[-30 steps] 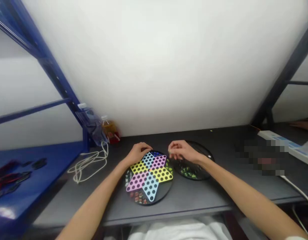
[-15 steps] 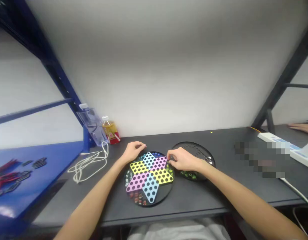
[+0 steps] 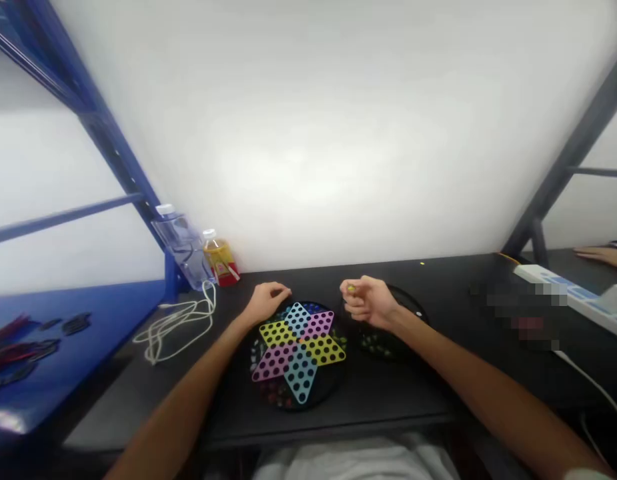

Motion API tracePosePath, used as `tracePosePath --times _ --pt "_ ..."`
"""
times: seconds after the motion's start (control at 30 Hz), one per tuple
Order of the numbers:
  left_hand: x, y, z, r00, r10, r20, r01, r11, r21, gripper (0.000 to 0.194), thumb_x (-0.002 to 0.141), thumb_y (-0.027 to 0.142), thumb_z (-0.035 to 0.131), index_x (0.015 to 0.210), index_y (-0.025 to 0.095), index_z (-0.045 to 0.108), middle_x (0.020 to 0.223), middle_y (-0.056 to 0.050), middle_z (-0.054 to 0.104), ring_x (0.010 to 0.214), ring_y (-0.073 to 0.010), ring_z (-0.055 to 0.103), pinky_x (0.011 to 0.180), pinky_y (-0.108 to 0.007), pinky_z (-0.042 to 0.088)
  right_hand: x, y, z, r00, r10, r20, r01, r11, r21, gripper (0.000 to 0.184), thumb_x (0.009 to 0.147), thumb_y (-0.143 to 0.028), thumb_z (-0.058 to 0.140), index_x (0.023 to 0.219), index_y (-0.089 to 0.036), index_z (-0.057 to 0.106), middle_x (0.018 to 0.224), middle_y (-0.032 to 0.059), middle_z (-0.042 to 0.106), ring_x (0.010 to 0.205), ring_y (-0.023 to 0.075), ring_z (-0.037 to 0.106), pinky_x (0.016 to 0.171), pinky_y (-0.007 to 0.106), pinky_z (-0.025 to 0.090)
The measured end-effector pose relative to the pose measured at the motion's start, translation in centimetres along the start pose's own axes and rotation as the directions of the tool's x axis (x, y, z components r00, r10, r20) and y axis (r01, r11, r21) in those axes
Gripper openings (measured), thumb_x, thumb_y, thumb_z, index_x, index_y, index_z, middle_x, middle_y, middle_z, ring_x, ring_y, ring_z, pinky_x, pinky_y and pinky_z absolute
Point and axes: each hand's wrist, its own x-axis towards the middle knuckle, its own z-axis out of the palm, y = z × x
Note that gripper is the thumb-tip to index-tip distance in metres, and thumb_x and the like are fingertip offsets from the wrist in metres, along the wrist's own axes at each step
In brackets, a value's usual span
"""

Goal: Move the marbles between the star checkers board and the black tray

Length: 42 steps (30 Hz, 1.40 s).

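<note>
A round black Chinese checkers board (image 3: 321, 390) with a pink, yellow and blue six-pointed star lies in front of me. Coloured marbles (image 3: 278, 395) fill compartments around its rim. My right hand (image 3: 369, 303) is raised between this board and a second black disc, its fingertips pinching a small yellow-green marble (image 3: 351, 289). Beneath that wrist the black disc (image 3: 418, 300) is partly covered; green pieces (image 3: 377, 344) show dimly on it. By the board's far left edge, my left hand (image 3: 269, 300) rests on the table, fingers loosely extended and apart from the thumb, holding nothing.
A white cable (image 3: 178, 323) lies coiled at the left, near a bottle with a yellow-red label (image 3: 221, 260) and a clear container (image 3: 185, 247). Toward the right is a white power strip (image 3: 563, 283). Another person's hand (image 3: 605, 255) rests at the far right.
My right hand went down to the board's right edge, then lifted back and turned, now showing the yellow-green marble. My left hand shifted slightly left, off the board's edge.
</note>
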Motion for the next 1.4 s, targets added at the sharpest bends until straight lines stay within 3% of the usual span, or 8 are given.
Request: tracePosePath --times 0.1,0.23,0.5,0.63,0.8,1.0,1.2,1.4 --pt "-0.1 0.0 0.2 1.0 0.011 -0.019 -0.011 1.0 0.007 0.035 0.086 0.043 0.051 0.082 0.019 0.076 0.086 -0.004 0.074 0.078 -0.0186 0.065 0.076 -0.028 0.049 0.4 0.1 -0.1 0.999 0.046 -0.023 -0.041 0.98 0.193 0.035 0.084 -0.054 0.046 0.075 -0.02 0.048 0.052 -0.0084 0.028 0.041 0.0071 0.013 0.038 0.02 0.01" --pt "-0.1 -0.1 0.4 0.999 0.006 -0.037 -0.005 1.0 0.006 0.033 0.086 0.042 0.051 0.082 0.02 0.076 0.085 -0.003 0.074 0.078 -0.0186 0.065 0.076 -0.028 0.048 0.4 1.0 0.9 0.972 -0.066 -0.224 -0.011 0.944 -0.329 0.045 0.082 -0.055 0.055 0.059 -0.019 0.044 0.049 -0.0068 0.031 0.042 0.0064 0.022 0.042 0.022 0.017" --pt "0.0 0.0 0.3 0.999 0.028 -0.028 -0.027 1.0 0.016 0.033 0.087 0.04 0.05 0.078 0.02 0.075 0.081 -0.002 0.074 0.075 -0.0175 0.065 0.073 -0.027 0.048 -1.4 1.3 3.2 0.994 -0.09 -0.061 -0.037 0.245 -0.969 0.021 0.081 -0.039 0.06 0.082 -0.021 0.072 0.079 0.0064 0.07 0.073 0.0186 0.06 0.064 0.026 0.036" --pt "-0.1 0.0 0.4 0.999 0.012 -0.044 -0.011 1.0 0.006 0.032 0.086 0.04 0.051 0.079 0.02 0.075 0.082 -0.002 0.074 0.075 -0.0172 0.065 0.073 -0.027 0.048 -1.1 1.0 3.1 0.995 -0.069 -0.067 -0.038 0.359 -0.933 0.016 0.076 -0.033 0.062 0.076 -0.019 0.07 0.071 0.0048 0.067 0.068 0.0161 0.058 0.062 0.025 0.037" --pt "-0.1 0.0 0.3 0.999 0.011 -0.03 -0.012 1.0 -0.002 0.035 0.086 0.043 0.05 0.08 0.02 0.075 0.083 -0.003 0.074 0.075 -0.0173 0.065 0.074 -0.027 0.048 -0.5 -0.1 1.5 0.981 0.142 -0.13 -0.181 0.912 -0.368 0.024 0.078 -0.04 0.05 0.071 -0.017 0.056 0.049 -0.0067 0.035 0.042 0.0071 0.024 0.041 0.021 0.018" --pt "-0.1 0.1 0.2 0.999 0.023 -0.025 -0.022 1.0 0.016 0.034 0.087 0.042 0.05 0.08 0.02 0.075 0.083 -0.003 0.074 0.076 -0.0182 0.064 0.075 -0.028 0.048 0.1 0.9 0.9 0.987 0.083 -0.136 -0.085 0.996 -0.012 0.041 0.082 -0.055 0.051 0.063 -0.02 0.039 0.051 -0.0084 0.028 0.04 0.0057 0.015 0.039 0.022 0.009" --pt "-0.1 0.2 0.2 0.999 0.03 -0.031 -0.029 0.999 0.029 0.033 0.087 0.04 0.051 0.081 0.019 0.075 0.084 -0.003 0.074 0.076 -0.018 0.064 0.076 -0.028 0.048 -0.5 0.8 1.2 0.984 -0.178 0.002 0.108 0.584 -0.805 0.046 0.085 -0.048 0.058 0.053 -0.015 0.055 0.047 -0.0021 0.049 0.049 0.0096 0.042 0.052 0.023 0.028" --pt "-0.1 -0.1 0.4 0.999 0.033 -0.013 -0.032 0.999 0.035 0.033 0.086 0.041 0.051 0.082 0.02 0.075 0.085 -0.003 0.073 0.077 -0.0185 0.064 0.077 -0.028 0.048 -1.6 -0.3 2.0 0.977 -0.066 0.202 0.213 0.321 -0.923 0.026 0.091 -0.036 0.053 0.088 -0.02 0.073 0.084 0.0048 0.073 0.074 0.0166 0.062 0.07 0.025 0.039"
